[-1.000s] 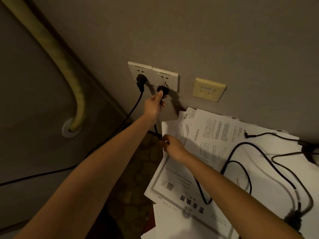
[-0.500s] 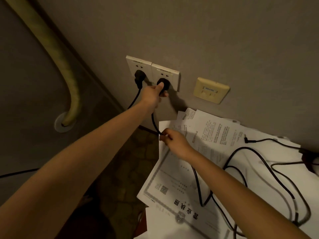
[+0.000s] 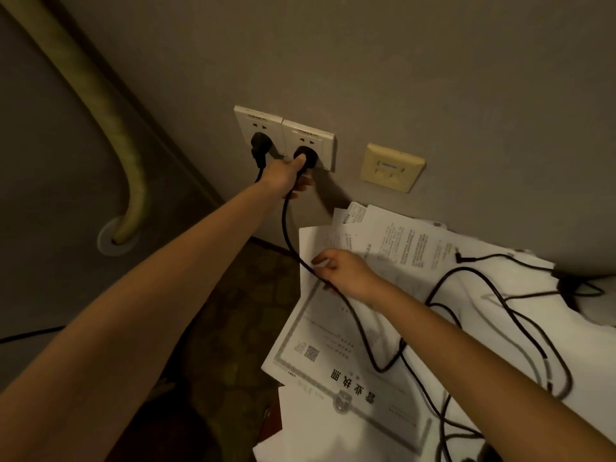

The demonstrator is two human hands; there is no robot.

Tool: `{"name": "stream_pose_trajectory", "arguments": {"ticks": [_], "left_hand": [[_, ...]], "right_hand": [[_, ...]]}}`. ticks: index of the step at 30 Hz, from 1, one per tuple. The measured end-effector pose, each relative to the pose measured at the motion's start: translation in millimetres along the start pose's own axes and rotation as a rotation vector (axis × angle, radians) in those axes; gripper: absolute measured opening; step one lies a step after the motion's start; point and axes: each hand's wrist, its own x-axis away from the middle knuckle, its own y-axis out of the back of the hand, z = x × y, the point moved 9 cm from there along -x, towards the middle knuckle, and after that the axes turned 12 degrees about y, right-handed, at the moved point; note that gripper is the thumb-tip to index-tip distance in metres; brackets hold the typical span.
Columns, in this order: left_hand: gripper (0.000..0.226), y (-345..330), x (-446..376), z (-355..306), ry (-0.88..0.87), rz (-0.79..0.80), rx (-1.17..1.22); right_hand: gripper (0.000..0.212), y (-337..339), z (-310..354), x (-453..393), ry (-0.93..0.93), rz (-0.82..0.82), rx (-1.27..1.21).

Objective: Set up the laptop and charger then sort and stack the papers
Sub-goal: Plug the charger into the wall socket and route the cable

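The left hand [image 3: 283, 176] gripped the round black charger plug [image 3: 306, 156], seated in the white wall socket [image 3: 308, 145]. The right hand [image 3: 343, 273] pinched its thin black cord [image 3: 361, 331] over scattered white printed papers [image 3: 333, 361].

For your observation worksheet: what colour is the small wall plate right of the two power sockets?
Pale yellow wall plate, seen in the head view.

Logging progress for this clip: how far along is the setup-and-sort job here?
Early. In hand: the left hand presses the charger plug into the right wall socket while the right hand holds its cable. Left: the papers lie scattered and unsorted; no laptop is in view.
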Motion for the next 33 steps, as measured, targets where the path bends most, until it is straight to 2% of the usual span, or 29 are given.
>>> {"name": "stream_pose_trajectory", "arguments": {"ticks": [3,5,8,11,14,18,22,24,27,30,33], "left_hand": [[0.045,-7.4,7.0,8.0,0.066,-0.055,0.051],[0.05,-12.1,16.9,14.9,0.068,-0.109,-0.032],[0.055,-15.7,40.3,18.4,-0.034,-0.244,-0.331],[0.051,-31.9,80.0,17.7,-0.197,-0.289,-0.482],[0.039,-72.7,121.9,23.1,-0.378,-0.192,-0.636],[0.028,-134.0,165.8,59.8,-0.447,0.003,-0.656],[0.024,-199.0,211.0,113.1,-0.48,0.219,-0.777],[0.023,-223.0,224.6,143.5,-0.429,0.274,-0.861],[0.018,-243.9,234.2,195.9,-0.127,0.345,-0.783],[0.022,-253.2,234.0,229.3,0.132,0.283,-0.512],[0.037,-261.9,229.0,247.0,0.304,0.229,-0.071]], "right_hand": [[0.027,16.9,-7.0,30.6,-0.035,-0.035,0.045],[0.02,31.5,-15.4,54.5,-0.062,-0.097,0.008],[0.013,46.9,-26.4,95.2,-0.104,-0.14,-0.067],[0.013,58.2,-36.3,138.7,-0.141,-0.146,-0.081],[0.01,66.4,-49.8,177.8,-0.157,-0.16,-0.067],[0.011,62.6,-77.8,226.7,-0.221,-0.105,0.031],[0.009,43.2,-108.5,268.8,-0.313,-0.009,0.087],[0.007,36.4,-119.4,286.0,-0.329,-0.005,0.109],[0.012,26.8,-135.3,308.4,-0.352,-0.005,0.121],[0.025,16.2,-146.8,323.1,-0.355,0.041,0.161],[0.028,13.9,-150.6,328.1,-0.298,0.068,0.281]]}}
